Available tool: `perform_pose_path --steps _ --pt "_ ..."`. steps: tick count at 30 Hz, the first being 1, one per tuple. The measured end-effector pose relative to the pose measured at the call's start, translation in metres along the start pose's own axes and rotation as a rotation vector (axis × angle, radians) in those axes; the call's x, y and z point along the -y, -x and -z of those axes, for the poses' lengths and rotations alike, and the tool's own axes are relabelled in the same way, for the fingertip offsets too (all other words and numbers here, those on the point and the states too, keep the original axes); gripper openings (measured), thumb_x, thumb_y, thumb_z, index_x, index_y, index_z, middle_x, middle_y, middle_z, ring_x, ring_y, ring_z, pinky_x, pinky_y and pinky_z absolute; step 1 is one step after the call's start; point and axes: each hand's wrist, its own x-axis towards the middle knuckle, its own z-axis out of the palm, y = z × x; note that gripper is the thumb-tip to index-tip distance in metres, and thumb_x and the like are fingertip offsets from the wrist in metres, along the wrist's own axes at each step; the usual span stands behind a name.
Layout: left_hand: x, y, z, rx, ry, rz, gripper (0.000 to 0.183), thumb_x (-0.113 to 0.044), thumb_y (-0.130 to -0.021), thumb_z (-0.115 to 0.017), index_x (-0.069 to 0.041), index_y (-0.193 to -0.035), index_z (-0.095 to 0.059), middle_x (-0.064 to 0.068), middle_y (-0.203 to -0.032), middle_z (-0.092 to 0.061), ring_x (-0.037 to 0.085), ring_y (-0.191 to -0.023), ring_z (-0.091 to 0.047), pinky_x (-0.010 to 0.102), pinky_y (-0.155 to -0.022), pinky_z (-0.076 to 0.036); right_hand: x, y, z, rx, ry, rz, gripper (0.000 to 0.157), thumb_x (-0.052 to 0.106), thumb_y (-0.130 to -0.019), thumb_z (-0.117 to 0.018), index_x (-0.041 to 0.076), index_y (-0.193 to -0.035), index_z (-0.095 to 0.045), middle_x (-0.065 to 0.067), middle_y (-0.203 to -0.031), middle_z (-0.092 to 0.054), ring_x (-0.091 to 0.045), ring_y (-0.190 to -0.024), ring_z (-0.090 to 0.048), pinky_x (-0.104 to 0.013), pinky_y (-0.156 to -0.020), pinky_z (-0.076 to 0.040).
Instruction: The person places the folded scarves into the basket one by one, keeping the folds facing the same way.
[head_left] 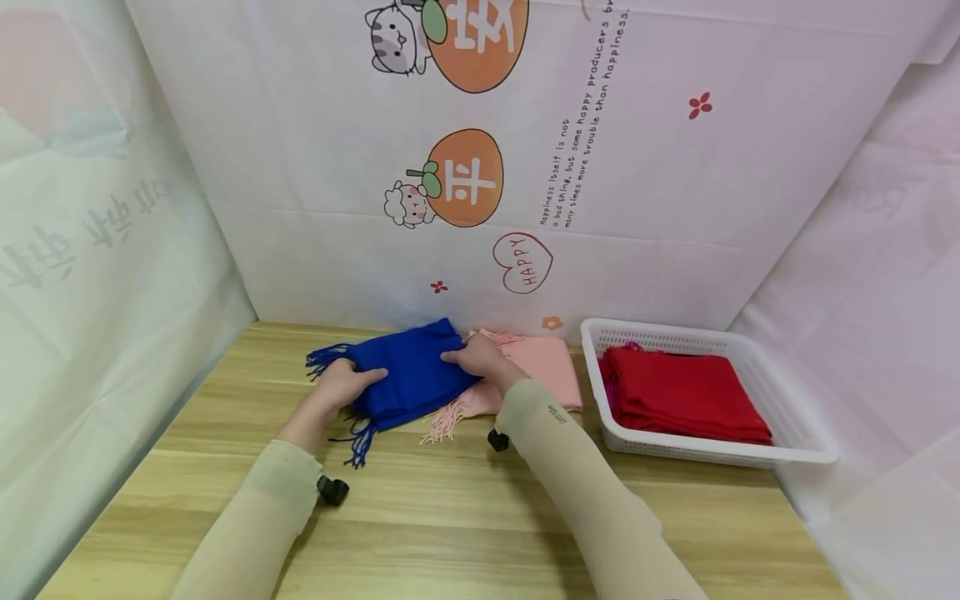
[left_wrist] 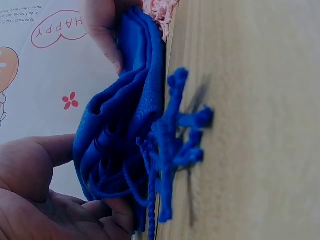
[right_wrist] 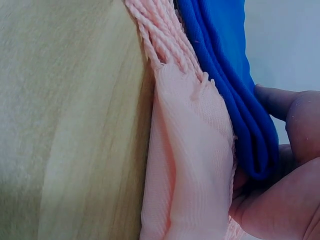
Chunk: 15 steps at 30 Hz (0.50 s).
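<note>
"How do the person's arms lie?"
"Both reach forward and slant inward, the left arm (head_left: 251, 512) from the left, the right arm (head_left: 588, 487) from the right."
"And the hands?"
"The left hand (head_left: 340, 387) pinches, thumb (left_wrist: 59, 149) above and fingers (left_wrist: 122, 216) curled beneath. The right hand (head_left: 480, 357) does the same, slightly farther forward and apart from the left."

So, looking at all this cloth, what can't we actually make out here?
Head view: some fingers of the left hand, hidden by the blue cloth.
Head view: part of the pink cloth, also under the blue cloth.
Head view: most of the magenta cloth, covered by the red cloth.
Head view: the upper orange drawing, cut off by the top edge.
Head view: sleeve lettering, too small.
</note>
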Motion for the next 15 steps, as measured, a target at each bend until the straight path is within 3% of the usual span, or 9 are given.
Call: perform_pose_path --steps 8,12,15 --pt "0.0003 0.0 -0.0001 0.013 0.034 -0.003 0.102 -0.048 -0.109 -0.07 0.014 -0.171 -0.018 0.037 -0.177 -0.019 0.046 -0.15 -0.043 0.062 -0.124 -0.04 0.0025 0.001 -0.0004 -0.01 0.028 0.007 0.075 0.042 -0.107 -0.076 -0.006 -0.16 -0.054 -0.022 -0.164 -0.055 -0.039 -0.154 -0.049 -0.048 -0.127 -0.041" --pt "0.0018 -0.002 0.0003 0.016 0.03 -0.006 0.103 -0.049 -0.108 -0.071 0.013 -0.171 -0.019 0.036 -0.174 -0.027 0.039 -0.121 -0.056 0.055 -0.109 -0.048 0.0025 0.0004 -0.0023 -0.014 0.03 0.011 0.075 0.042 -0.107 -0.076 -0.005 -0.16 -0.054 -0.022 -0.165 -0.054 -0.039 -0.154 -0.049 -0.048 -0.127 -0.041" --pt "0.0035 -0.004 0.0002 0.02 0.031 0.0 0.103 -0.05 -0.108 -0.071 0.012 -0.172 -0.019 0.033 -0.167 -0.036 0.031 -0.094 -0.054 0.049 -0.096 -0.047 0.0025 0.0005 -0.0038 -0.015 0.013 0.012 0.075 0.041 -0.106 -0.077 -0.005 -0.16 -0.054 -0.022 -0.166 -0.052 -0.04 -0.155 -0.048 -0.048 -0.128 -0.039"
